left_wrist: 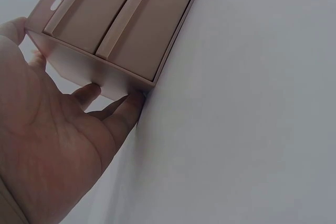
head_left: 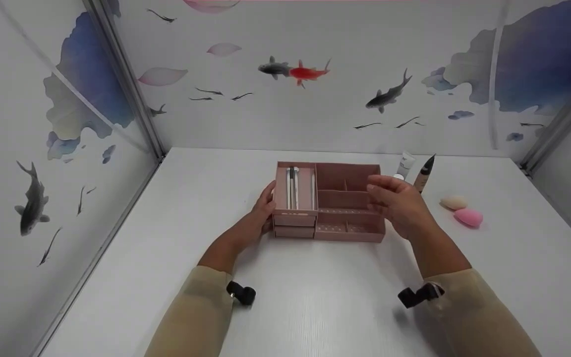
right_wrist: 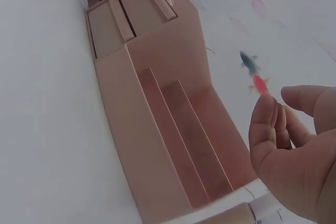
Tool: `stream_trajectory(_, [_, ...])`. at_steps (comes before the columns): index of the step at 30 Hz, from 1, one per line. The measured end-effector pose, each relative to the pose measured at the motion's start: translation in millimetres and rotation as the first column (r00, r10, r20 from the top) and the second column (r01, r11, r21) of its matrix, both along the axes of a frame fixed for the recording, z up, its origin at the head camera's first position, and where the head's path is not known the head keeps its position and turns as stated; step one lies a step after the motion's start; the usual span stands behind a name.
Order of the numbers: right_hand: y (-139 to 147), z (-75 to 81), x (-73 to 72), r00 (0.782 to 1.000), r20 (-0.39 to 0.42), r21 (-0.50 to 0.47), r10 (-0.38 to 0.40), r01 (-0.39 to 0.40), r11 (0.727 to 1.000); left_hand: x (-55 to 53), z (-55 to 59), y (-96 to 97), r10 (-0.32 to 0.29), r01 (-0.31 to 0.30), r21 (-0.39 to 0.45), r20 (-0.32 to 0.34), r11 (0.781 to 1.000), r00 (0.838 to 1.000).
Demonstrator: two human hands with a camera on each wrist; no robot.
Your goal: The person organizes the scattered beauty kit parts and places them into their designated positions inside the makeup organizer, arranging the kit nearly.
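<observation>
A pink desk organizer [head_left: 350, 202] stands on the white table, with two small drawers [left_wrist: 144, 24] at its left end and open compartments at its right. Several slim pen-like sticks [head_left: 293, 188] lie in the tray above the drawers. My left hand [left_wrist: 58, 129] rests its fingertips against the organizer's left side wall, palm away from it. By the right end of the organizer hovers my right hand [head_left: 398, 206]. Its fingers are loosely bent, and the right wrist view shows nothing between thumb and fingers.
Behind my right hand stand a small white tube [head_left: 405, 163] and a bottle with a pointed black cap [head_left: 425, 171]. A cream sponge [head_left: 453, 202] and a pink sponge [head_left: 469, 217] lie farther right. Printed panels [head_left: 315, 119] border the table at the back and sides.
</observation>
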State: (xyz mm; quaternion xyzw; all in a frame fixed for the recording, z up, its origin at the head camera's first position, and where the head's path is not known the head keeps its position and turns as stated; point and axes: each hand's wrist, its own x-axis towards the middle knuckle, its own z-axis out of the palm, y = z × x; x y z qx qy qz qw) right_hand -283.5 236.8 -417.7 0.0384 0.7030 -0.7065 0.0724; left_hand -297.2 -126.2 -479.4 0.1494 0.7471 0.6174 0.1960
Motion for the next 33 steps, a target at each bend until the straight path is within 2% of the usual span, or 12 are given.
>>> stream_trajectory(11, [41.3, -5.6, 5.2, 0.998, 0.033, -0.025, -0.044, 0.045, 0.999, 0.1, -1.9, 2.1, 0.0, 0.0, -0.016, -0.006, 1.0, 1.0])
stream_trajectory(20, [83.3, -10.3, 15.2, 0.991, 0.051, 0.052, -0.125, 0.122, 0.991, 0.6, -0.4, 3.8, 0.01, -0.01, -0.026, 0.001, 1.0, 1.0])
stream_trajectory(26, [114.1, -15.2, 19.6, 0.979, 0.049, 0.072, -0.2, 0.196, 0.978, -1.5, -3.8, 1.3, -0.001, 0.001, -0.011, -0.003, 1.0, 1.0])
stream_trajectory(33, [140.7, -24.9, 19.7, 0.961, 0.092, 0.038, -0.26, 0.257, 0.966, -3.9, -7.3, -4.1, -0.015, 0.015, -0.008, -0.01, 1.0, 1.0])
